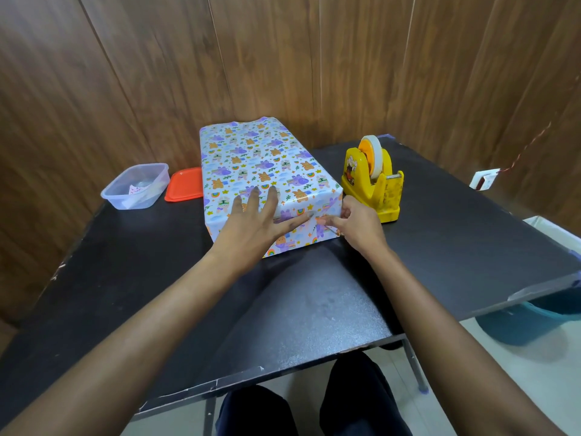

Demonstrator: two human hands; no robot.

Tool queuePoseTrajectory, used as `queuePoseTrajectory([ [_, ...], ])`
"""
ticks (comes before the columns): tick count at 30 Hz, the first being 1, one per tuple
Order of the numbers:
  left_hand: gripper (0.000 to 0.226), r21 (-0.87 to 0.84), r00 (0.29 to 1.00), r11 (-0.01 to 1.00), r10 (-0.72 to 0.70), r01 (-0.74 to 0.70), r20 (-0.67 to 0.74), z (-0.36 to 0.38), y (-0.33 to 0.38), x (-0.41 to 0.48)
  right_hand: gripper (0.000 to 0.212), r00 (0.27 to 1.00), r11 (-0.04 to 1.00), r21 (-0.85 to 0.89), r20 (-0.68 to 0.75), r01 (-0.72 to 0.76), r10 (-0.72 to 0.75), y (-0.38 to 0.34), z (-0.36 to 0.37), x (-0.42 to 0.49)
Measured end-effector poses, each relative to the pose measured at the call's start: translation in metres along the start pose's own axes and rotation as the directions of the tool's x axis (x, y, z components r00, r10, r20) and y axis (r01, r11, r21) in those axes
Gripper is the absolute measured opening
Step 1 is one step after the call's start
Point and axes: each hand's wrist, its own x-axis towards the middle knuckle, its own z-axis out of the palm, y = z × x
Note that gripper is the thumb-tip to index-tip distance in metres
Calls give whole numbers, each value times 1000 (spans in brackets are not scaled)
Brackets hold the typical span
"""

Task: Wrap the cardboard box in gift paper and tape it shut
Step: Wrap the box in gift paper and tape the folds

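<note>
The box (264, 162), covered in white gift paper with purple and orange cartoon prints, lies on the black table (314, 303) with its near end facing me. My left hand (257, 228) lies flat with spread fingers over the near top edge and end face, pressing the paper down. My right hand (355, 225) pinches the folded paper at the near right corner of the end face, fingers curled on the flap. A yellow tape dispenser (374, 180) with a roll of tape stands just right of the box, close behind my right hand.
A clear plastic container (135, 187) with paper scraps sits at the table's back left, with its red lid (184, 185) beside it against the box. Wooden wall panels stand behind. A teal bin (528, 322) is on the floor at the right, below the table's edge.
</note>
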Motion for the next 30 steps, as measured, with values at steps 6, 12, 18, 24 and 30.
queuePoseTrajectory([
  [6, 116, -15, 1000, 1000, -20, 20, 4, 0, -1, -2, 19, 998, 988, 151, 49, -42, 35, 5, -18, -6],
  [12, 129, -35, 999, 999, -38, 37, -18, 0, 0, -1, 30, 938, 957, -290, -335, -16, -86, -6, -82, 24],
  [18, 133, -48, 998, 998, -51, 50, -20, 4, 1, -1, 26, 971, 968, -84, -57, -235, 231, -18, -102, 62],
  [24, 135, -46, 996, 997, -57, 55, -64, 6, 0, 0, 26, 907, 886, 260, -74, -383, 414, -15, -106, 49],
  [30, 134, -40, 996, 998, -60, 58, -64, 9, 2, 0, 30, 920, 805, 486, -4, -340, 391, 8, -87, 23],
])
